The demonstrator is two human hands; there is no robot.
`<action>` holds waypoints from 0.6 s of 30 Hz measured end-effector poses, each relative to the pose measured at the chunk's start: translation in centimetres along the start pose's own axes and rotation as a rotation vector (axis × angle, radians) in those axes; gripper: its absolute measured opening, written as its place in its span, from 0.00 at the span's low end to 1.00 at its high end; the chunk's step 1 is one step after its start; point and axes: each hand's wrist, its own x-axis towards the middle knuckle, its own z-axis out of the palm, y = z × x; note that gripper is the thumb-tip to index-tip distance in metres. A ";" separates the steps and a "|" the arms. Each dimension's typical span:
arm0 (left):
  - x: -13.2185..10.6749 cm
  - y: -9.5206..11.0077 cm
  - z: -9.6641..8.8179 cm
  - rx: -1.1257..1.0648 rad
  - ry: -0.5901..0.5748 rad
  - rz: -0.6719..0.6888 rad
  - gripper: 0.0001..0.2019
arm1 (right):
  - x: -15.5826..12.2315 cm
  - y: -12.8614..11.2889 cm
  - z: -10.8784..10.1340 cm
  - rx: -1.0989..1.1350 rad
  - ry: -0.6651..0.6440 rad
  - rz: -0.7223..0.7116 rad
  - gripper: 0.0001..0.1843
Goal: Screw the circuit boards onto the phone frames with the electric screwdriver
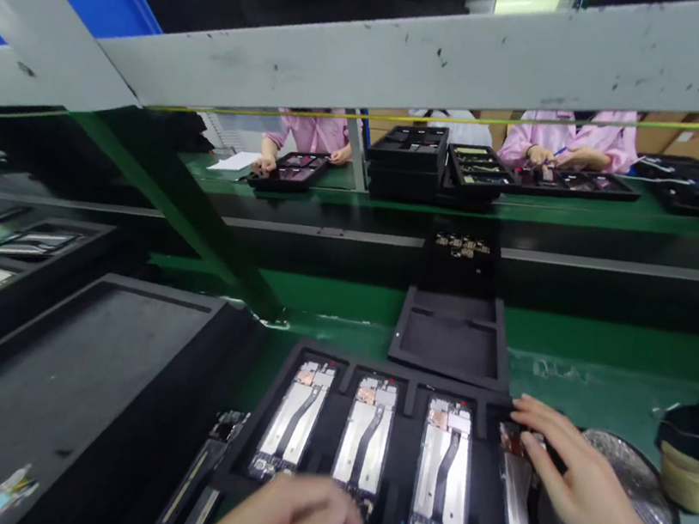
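A black foam tray (413, 392) in front of me holds several open phone frames side by side, among them the leftmost phone frame (294, 419) and the rightmost phone frame (519, 511). My right hand (578, 485) lies flat on the rightmost frame, fingers stretched out and apart. My left hand (287, 518) hovers at the tray's near edge below the second phone frame (368, 434); it is blurred, fingers loosely curled, and I see nothing in it.
A small empty black tray (453, 333) lies behind the phone tray on the green bench. A large black tray (45, 393) sits to the left. A tape-like roll (691, 466) stands at right. Across the conveyor, people in pink sleeves (568, 141) work over more trays.
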 end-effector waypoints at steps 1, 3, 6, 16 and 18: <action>2.4 2.1 -1.1 0.076 0.074 0.116 0.19 | 0.2 -1.0 -0.1 -0.016 -0.021 -0.037 0.17; 8.6 6.2 -3.4 0.322 0.254 0.332 0.19 | 1.3 -3.0 0.0 -0.035 -0.070 -0.117 0.18; 19.8 11.5 -6.3 0.602 0.389 0.407 0.15 | 4.2 -4.6 0.9 -0.098 -0.091 -0.214 0.20; 42.3 17.4 -9.2 0.950 0.557 0.413 0.18 | 5.8 -0.9 6.4 -0.181 -0.066 -0.271 0.45; 43.8 17.4 -9.7 0.987 0.580 0.433 0.18 | 5.5 -0.9 6.2 -0.138 -0.094 -0.257 0.48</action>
